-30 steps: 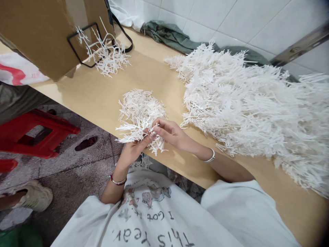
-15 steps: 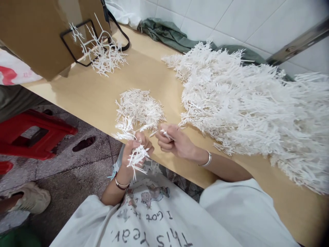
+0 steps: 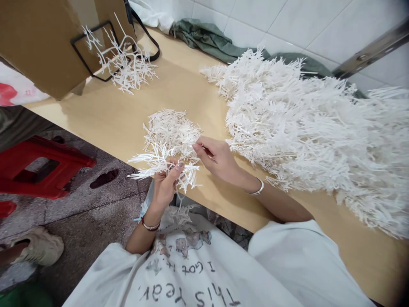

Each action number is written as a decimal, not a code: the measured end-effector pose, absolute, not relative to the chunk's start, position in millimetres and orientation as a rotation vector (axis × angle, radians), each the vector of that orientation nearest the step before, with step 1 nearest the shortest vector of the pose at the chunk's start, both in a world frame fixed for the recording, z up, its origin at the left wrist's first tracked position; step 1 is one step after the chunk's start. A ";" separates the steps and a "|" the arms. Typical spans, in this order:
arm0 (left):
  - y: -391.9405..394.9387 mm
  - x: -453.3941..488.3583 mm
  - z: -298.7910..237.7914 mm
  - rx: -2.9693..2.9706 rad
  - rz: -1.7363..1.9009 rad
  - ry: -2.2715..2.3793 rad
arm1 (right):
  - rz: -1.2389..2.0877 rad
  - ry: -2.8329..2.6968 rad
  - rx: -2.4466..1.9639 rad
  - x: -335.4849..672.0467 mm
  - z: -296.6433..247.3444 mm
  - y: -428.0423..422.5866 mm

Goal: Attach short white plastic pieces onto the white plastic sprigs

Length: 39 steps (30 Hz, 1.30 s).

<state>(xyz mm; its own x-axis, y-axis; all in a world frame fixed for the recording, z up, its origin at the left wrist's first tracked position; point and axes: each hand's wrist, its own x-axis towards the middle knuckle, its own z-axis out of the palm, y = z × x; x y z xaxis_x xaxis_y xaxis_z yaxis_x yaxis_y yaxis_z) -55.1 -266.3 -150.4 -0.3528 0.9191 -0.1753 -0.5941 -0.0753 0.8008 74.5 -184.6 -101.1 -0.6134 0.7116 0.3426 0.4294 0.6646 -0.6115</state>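
In the head view, the person's left hand (image 3: 164, 185) is closed on a loose bundle of thin white branching plastic-looking sprigs (image 3: 152, 162), pinched between thumb and fingers at the near edge of the pale wood-coloured table (image 3: 179, 96). The sprigs fan out to the left and right of the grip. The right hand (image 3: 220, 160), with a silver-coloured bangle (image 3: 258, 187) at its wrist, is just right of the bundle, apart from it, thumb and forefinger drawn together; whether they grip anything cannot be told.

Just beyond the bundle lies a small low pile of short white pieces (image 3: 171, 130), near the right fingertips. A large heap of white branching strands (image 3: 303, 128) covers the right side of the table, in front of a crumpled dark green cloth (image 3: 204, 36) along the far white tiled wall (image 3: 255, 21). At far left, a tangle of thicker white branched stems (image 3: 134, 73) lies beside a brown cardboard box (image 3: 47, 42).
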 end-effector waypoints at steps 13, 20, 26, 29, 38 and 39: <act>-260.8 -56.3 -158.3 0.560 1.682 1.127 | 0.906 -2.264 -0.741 74.7 -102.3 -186.5; -259.8 -57.7 -162.5 0.701 1.655 1.206 | 1.486 -2.168 -0.648 73.6 -97.2 -196.8; -262.8 -60.5 -155.5 0.518 1.515 0.996 | 1.852 -2.009 -0.514 72.2 -97.1 -191.2; -267.1 -65.4 -150.2 0.517 1.411 0.923 | 1.966 -1.986 -0.518 72.7 -91.6 -194.5; -281.2 -73.4 -171.6 0.568 1.368 1.056 | 1.872 -1.988 -0.515 74.3 -82.8 -198.7; -281.1 -69.0 -171.7 0.563 1.410 1.076 | 1.872 -1.965 -0.533 74.1 -84.6 -197.9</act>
